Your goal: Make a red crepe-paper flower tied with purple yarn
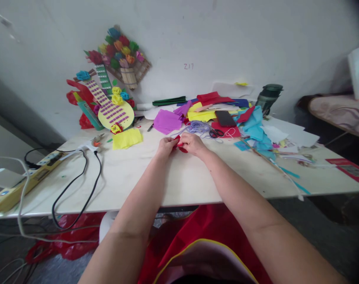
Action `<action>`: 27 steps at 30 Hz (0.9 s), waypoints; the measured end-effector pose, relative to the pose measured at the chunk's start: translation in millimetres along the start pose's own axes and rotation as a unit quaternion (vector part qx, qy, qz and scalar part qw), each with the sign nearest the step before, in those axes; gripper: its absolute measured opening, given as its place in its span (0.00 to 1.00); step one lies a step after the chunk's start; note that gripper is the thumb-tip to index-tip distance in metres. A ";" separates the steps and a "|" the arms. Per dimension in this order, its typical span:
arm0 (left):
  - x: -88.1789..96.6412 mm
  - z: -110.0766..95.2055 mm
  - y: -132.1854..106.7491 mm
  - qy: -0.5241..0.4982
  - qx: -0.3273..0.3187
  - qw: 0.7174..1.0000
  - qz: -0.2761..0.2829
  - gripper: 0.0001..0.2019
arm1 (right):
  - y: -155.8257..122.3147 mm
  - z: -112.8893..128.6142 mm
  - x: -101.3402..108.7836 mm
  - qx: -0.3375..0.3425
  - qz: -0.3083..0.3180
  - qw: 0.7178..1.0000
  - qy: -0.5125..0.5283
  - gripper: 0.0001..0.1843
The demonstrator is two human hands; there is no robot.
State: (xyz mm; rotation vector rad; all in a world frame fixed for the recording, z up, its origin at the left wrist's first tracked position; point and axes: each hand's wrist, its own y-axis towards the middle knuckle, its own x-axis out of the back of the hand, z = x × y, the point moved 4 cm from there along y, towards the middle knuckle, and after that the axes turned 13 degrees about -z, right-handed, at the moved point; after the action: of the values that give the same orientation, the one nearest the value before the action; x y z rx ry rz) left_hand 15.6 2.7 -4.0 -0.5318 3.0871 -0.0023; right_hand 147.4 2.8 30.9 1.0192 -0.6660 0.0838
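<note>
Matt, probably crepe, red paper [182, 147]

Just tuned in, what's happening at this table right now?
A person is at a white table, both hands together over its middle. The left hand and right hand pinch a small red paper piece between them. A crumpled purple paper sheet, a yellow paper sheet and black scissors lie just beyond.

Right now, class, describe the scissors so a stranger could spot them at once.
On the pale table, look just beyond the right hand, which pinches a red scrap with the left hand. A lilac thread tangle lies there, and the scissors lie right of it. Their black handles rest on red paper.
</note>
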 end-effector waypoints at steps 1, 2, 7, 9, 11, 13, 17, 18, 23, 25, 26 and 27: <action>0.0 0.4 0.6 -0.012 0.003 1.000 0.000 0.16 | 0.2 -1.1 -0.5 -0.006 -0.009 1.000 0.006 0.08; -0.1 0.7 1.1 -0.026 0.004 1.000 0.000 0.16 | 0.4 -2.1 -0.8 -0.011 -0.017 1.000 0.011 0.07; -2.3 -0.7 -0.2 -0.092 0.014 0.996 0.015 0.17 | 1.2 -6.8 -0.4 -0.039 -0.038 0.998 0.018 0.06; -3.3 -2.3 -2.6 -0.096 0.025 0.995 0.025 0.17 | 0.3 -7.8 0.2 -0.043 -0.032 0.999 0.011 0.06; -3.9 -3.9 -5.1 -0.081 0.029 0.996 0.030 0.17 | -0.7 -8.0 1.0 -0.039 -0.025 0.999 0.001 0.06; -3.2 -5.5 -6.9 -0.051 0.019 0.998 0.019 0.16 | -1.2 -7.9 1.8 -0.033 -0.017 0.999 -0.006 0.04; -0.2 -8.5 -8.2 -0.018 -0.019 0.999 -0.024 0.16 | 1.7 -6.6 4.1 -0.019 -0.016 1.000 -0.018 0.02; 0.0 -8.9 -8.3 -0.022 -0.022 0.999 -0.028 0.16 | 3.1 -6.0 4.9 -0.014 -0.019 0.999 -0.021 0.01; -1.1 -10.2 -9.4 -0.045 -0.024 0.998 -0.035 0.15 | 7.3 -5.4 4.6 0.002 -0.019 1.000 0.001 0.02; -1.1 -9.8 -9.6 -0.045 -0.024 0.998 -0.036 0.15 | 6.8 -6.2 2.5 0.003 -0.011 1.000 0.029 0.02; -1.0 -9.2 -9.4 -0.043 -0.022 0.998 -0.037 0.15 | 6.1 -6.6 1.2 0.003 -0.007 0.999 0.043 0.02; -0.7 -8.3 -9.0 -0.040 -0.020 0.998 -0.039 0.15 | 5.4 -6.8 -0.1 0.002 -0.004 0.999 0.054 0.03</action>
State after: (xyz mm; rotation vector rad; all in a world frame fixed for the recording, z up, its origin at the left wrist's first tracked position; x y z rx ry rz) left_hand 19.3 -5.6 4.3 -0.6359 2.9923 0.0793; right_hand 148.6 11.3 32.6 1.0133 -0.5645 0.1328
